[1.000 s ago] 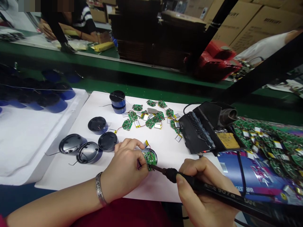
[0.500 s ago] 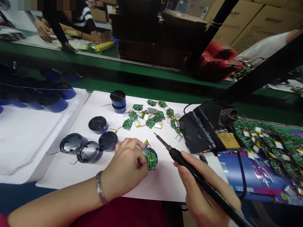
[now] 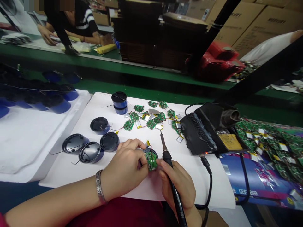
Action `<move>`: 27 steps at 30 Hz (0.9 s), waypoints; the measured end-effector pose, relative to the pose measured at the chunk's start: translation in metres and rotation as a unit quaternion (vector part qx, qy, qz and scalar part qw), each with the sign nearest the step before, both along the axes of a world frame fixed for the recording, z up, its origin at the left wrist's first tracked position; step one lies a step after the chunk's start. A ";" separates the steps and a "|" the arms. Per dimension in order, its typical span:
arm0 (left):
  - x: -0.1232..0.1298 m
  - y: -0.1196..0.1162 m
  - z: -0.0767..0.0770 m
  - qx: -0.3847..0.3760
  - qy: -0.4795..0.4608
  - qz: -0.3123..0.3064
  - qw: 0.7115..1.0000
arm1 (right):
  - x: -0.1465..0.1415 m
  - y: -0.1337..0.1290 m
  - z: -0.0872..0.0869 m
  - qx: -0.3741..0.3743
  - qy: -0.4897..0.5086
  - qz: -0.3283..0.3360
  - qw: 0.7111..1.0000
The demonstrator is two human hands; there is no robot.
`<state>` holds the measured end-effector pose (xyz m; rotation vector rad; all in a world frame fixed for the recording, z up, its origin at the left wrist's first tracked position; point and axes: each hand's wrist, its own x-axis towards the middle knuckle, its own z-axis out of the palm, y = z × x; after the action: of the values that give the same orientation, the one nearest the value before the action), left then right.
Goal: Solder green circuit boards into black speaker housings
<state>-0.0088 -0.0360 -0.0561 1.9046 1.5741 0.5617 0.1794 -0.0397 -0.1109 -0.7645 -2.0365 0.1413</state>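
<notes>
My left hand [image 3: 130, 167] is closed at the left edge of a green circuit board [image 3: 151, 160], gripping it over a round dark housing [image 3: 155, 152] that is mostly hidden. A small battery cell with yellow tape [image 3: 147, 144] hangs on wires just above the board. In my right hand [image 3: 181, 183] is a black-handled soldering iron [image 3: 167, 156], its tip pointing up and away from the board. My right fingertips reach the board's right edge; whether they press on it I cannot tell.
Several black-topped blue cups [image 3: 89, 152] with wires stand to the left. Wired circuit boards and batteries [image 3: 151, 123] lie beyond my hands. A black soldering station [image 3: 197, 132] with a yellow sponge [image 3: 230, 142] is at right. A co-worker's hand [image 3: 47, 34] shows across the bench.
My right hand has moved left to the board's right edge, and the soldering iron has swung more upright. My left hand stays on the circuit board.
</notes>
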 end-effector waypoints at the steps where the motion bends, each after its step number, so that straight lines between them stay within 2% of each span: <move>1: -0.001 0.001 0.002 0.001 0.001 -0.012 1.000 | 0.000 0.000 0.000 0.002 0.001 -0.001 1.000; 6: -0.006 0.004 0.008 -0.008 -0.005 -0.076 0.997 | 0.000 0.001 -0.003 0.002 0.004 -0.007 1.000; 12: 0.001 0.008 0.006 0.008 0.087 -0.119 0.989 | 0.004 -0.002 -0.010 0.014 0.007 -0.025 1.000; 14: 0.000 0.013 0.013 0.019 0.098 -0.143 0.985 | 0.006 -0.004 -0.014 0.022 0.011 -0.052 0.998; 16: -0.003 0.024 0.027 0.042 0.097 -0.160 0.981 | 0.006 -0.005 -0.018 0.033 0.032 -0.082 0.996; 19: -0.011 0.061 0.056 0.110 0.110 -0.131 0.979 | 0.004 -0.005 -0.022 0.059 0.076 -0.108 0.990; 22: -0.016 0.121 0.078 0.176 0.191 -0.052 0.964 | 0.003 -0.005 -0.024 0.069 0.064 -0.108 0.990; 24: -0.019 0.166 0.083 0.156 0.251 -0.011 0.955 | 0.004 -0.005 -0.024 0.067 0.038 -0.117 0.990; 27: -0.025 0.222 0.073 0.120 0.289 0.020 0.949 | 0.007 -0.002 -0.023 0.059 0.013 -0.132 0.989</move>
<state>-0.0334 0.1863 0.0170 2.3741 1.9781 0.2185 0.1860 -0.0421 -0.1340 -0.9425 -1.8806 -0.1177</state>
